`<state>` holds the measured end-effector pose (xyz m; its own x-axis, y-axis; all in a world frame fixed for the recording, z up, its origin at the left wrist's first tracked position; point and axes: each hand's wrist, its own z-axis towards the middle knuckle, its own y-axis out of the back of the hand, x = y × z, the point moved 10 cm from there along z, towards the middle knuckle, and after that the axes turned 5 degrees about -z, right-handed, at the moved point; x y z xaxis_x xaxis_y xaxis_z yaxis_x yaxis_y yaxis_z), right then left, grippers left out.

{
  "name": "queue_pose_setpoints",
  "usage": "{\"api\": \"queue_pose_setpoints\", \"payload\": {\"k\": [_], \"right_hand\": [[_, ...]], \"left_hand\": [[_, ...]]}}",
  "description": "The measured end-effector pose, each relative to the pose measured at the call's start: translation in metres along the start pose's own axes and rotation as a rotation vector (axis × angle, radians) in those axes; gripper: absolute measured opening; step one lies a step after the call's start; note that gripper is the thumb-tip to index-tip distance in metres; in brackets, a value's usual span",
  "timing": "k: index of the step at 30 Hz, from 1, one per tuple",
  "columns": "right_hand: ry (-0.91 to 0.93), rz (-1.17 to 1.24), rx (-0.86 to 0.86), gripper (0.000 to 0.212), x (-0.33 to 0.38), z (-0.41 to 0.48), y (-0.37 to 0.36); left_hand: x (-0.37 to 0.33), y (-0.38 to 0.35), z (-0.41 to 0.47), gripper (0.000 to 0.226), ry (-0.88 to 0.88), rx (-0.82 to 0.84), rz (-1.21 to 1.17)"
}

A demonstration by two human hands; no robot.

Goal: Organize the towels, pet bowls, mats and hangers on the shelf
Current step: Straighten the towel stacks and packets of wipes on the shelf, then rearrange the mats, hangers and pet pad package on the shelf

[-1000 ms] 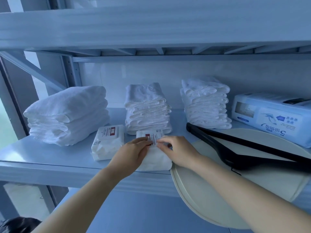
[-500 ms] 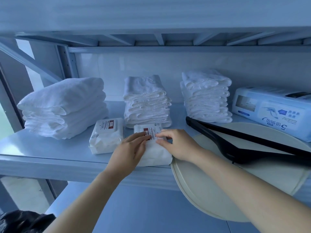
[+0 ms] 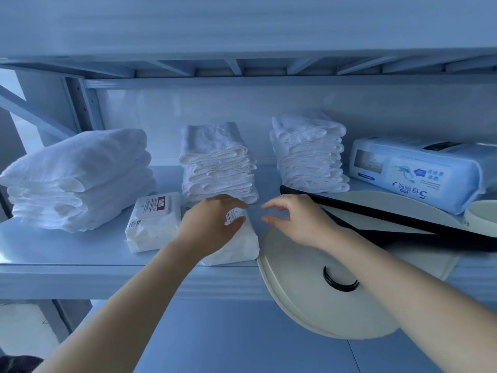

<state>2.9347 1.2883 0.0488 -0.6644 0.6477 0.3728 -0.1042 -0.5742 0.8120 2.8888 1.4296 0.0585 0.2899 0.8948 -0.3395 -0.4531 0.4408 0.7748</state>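
Note:
Three stacks of folded white towels stand along the shelf: a big stack (image 3: 78,179) at left, a middle stack (image 3: 217,162) and a right stack (image 3: 309,154). Two white wipe packs lie in front: one (image 3: 153,222) free, the other (image 3: 234,246) under my left hand (image 3: 212,227), whose fingers rest loosely on its top. My right hand (image 3: 293,222) hovers just right of that pack, fingers apart, holding nothing. A round cream mat (image 3: 309,300) overhangs the shelf edge, with a black hanger (image 3: 390,214) lying across it.
A blue pad package (image 3: 416,170) lies at the back right. A cream bowl rim (image 3: 481,219) shows at the far right edge. The upper shelf's underside (image 3: 242,68) hangs close above. The shelf's front lip (image 3: 107,278) runs below the packs.
My right hand has lifted off the wipe pack and moved right, fingers spreading. The left hand stays on the pack. The view has tilted down, showing the hanger's hook on the mat.

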Motion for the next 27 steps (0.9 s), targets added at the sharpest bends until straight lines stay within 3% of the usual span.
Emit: {"api": "queue_pose_setpoints", "payload": {"k": [9,18,27], "right_hand": [[-0.075,0.010,-0.070,0.022,-0.061,-0.028,0.056],[-0.117,-0.020,-0.021,0.020,-0.132,-0.067,0.096],[-0.140,-0.014,0.107,0.032,-0.186,-0.103,0.098]], "left_hand": [[-0.067,-0.047,0.022,0.024,-0.096,0.071,-0.110],[-0.158,-0.109,0.042,0.026,-0.217,0.191,-0.182],[-0.184,-0.163,0.046,0.044,-0.114,0.375,-0.077]]}}
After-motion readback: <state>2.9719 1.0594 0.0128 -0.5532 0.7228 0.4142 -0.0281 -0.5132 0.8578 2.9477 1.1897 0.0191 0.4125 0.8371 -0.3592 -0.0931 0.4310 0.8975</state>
